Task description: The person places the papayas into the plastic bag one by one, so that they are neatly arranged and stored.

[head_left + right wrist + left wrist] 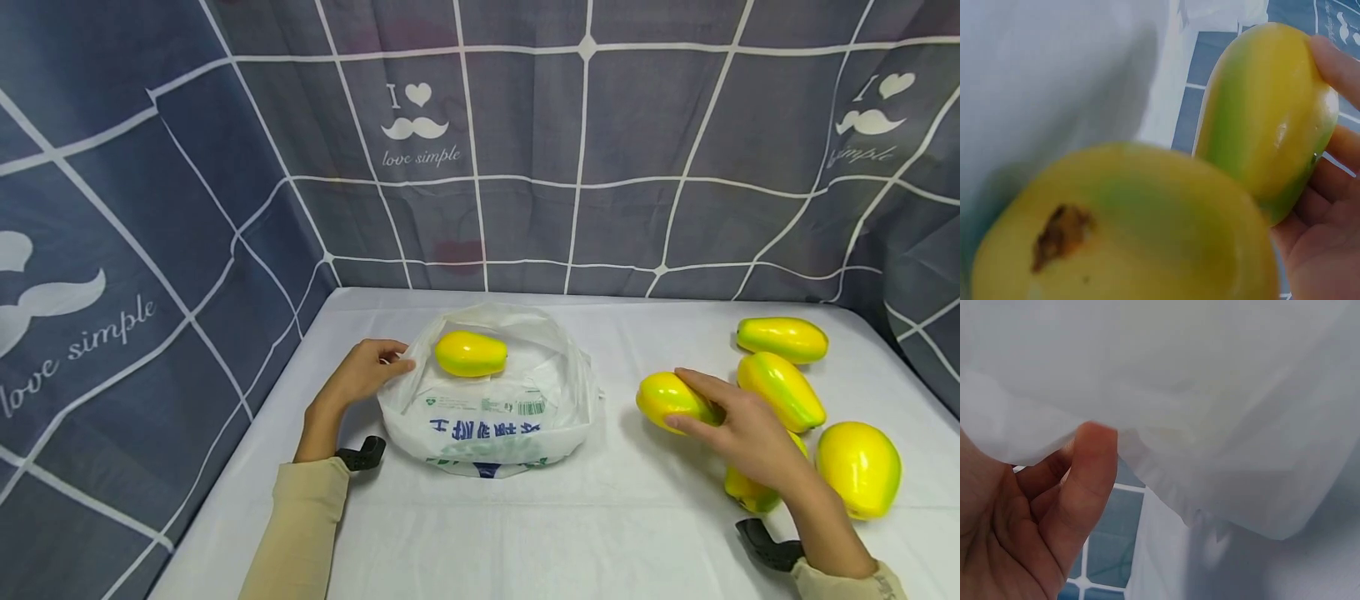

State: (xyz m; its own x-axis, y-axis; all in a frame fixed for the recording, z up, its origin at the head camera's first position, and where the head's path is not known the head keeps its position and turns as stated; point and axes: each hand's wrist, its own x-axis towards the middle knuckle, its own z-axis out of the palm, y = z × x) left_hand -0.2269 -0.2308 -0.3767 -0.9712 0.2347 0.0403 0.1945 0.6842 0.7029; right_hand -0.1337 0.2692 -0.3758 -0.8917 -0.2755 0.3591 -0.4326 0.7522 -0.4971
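Over a white tablecloth [555, 542], the left hand [365, 370] pinches a plastic bag [480, 450]; the right hand [753, 435] grips a yellow fruit [667, 400].

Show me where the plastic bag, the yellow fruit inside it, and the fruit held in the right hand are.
Plastic bag [480, 448]: head view, on its printed near side.
Bagged fruit [471, 354]: head view, on the middle of its yellow skin.
Held fruit [1263, 119]: right wrist view, mid-body.
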